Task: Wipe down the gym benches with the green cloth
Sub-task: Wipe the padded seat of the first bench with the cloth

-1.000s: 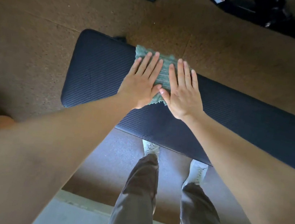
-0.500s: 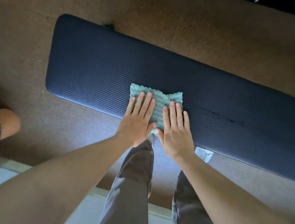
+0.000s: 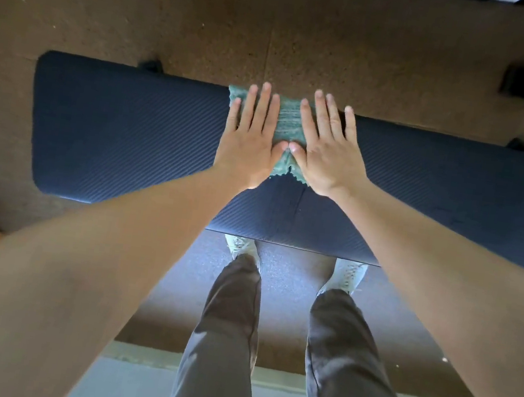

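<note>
Green nubby cloth (image 3: 287, 122) lies pressed under both hands' straight fingers (image 3: 256, 106) on ribbed bench (image 3: 122, 131).

Dim, warm light; pale glow near the feet; wide-angle stretch at edges; fingertips slightly blurred.

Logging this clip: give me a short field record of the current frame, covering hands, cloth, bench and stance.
left hand: flat, fingers straight, pressing the green cloth
right hand: flat, fingers spread, pressing the same cloth
cloth position: at the far edge of the bench
bench surface: dark, padded, ribbed, lying across the view
stance: standing at the near side, light shoes beside it
floor: brown, speckled
</note>
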